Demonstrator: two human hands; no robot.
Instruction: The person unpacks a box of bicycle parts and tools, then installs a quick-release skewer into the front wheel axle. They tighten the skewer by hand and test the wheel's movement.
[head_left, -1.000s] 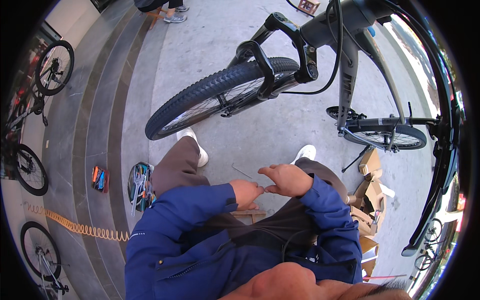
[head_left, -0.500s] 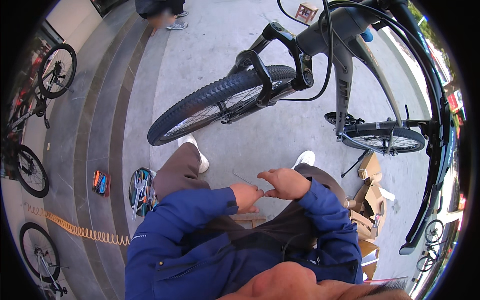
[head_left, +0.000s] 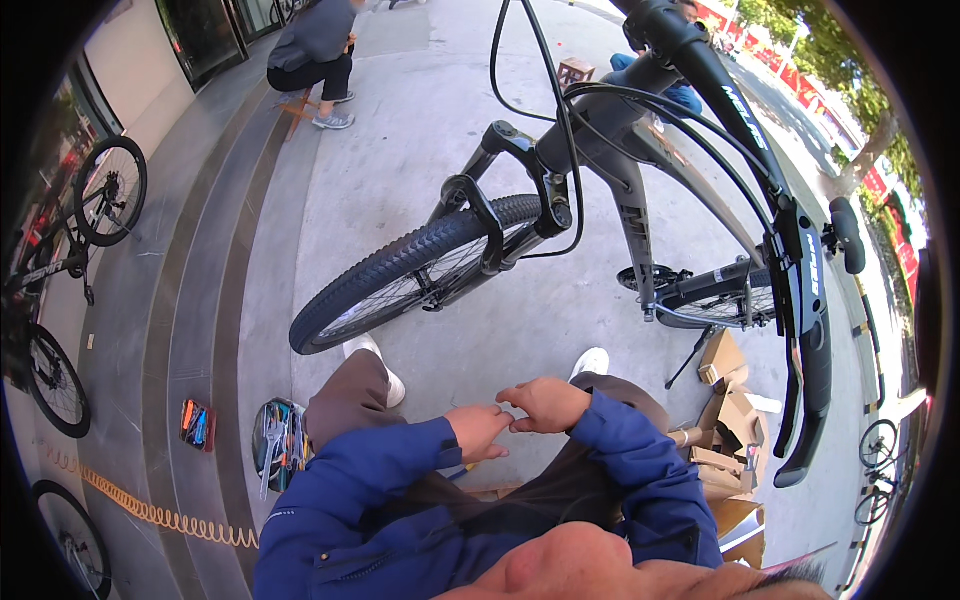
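Note:
My left hand (head_left: 478, 432) and my right hand (head_left: 545, 404) meet over my lap, between my knees. Both have curled, closed fingers, with the fingertips touching or nearly so. Whatever they pinch is too small or hidden to make out. Just beyond them stands a dark grey bicycle (head_left: 632, 215). Its knobby front tyre (head_left: 400, 262) is turned toward my left foot, and the black suspension fork (head_left: 500, 235) rises above it. The handlebar (head_left: 740, 120) reaches down along the right side. Neither hand touches the bicycle.
A tool tray (head_left: 280, 445) and a smaller tool box (head_left: 198, 425) lie left of my knee. Torn cardboard (head_left: 735, 430) is piled at my right. An orange coiled hose (head_left: 150, 503) crosses the steps. A seated person (head_left: 315, 60) is far left; more bicycles (head_left: 110, 190) stand leftward.
My view has tilted up, showing more of the handlebar and the seated person. A thin wire-like piece beside my left hand no longer shows. My hands stay together.

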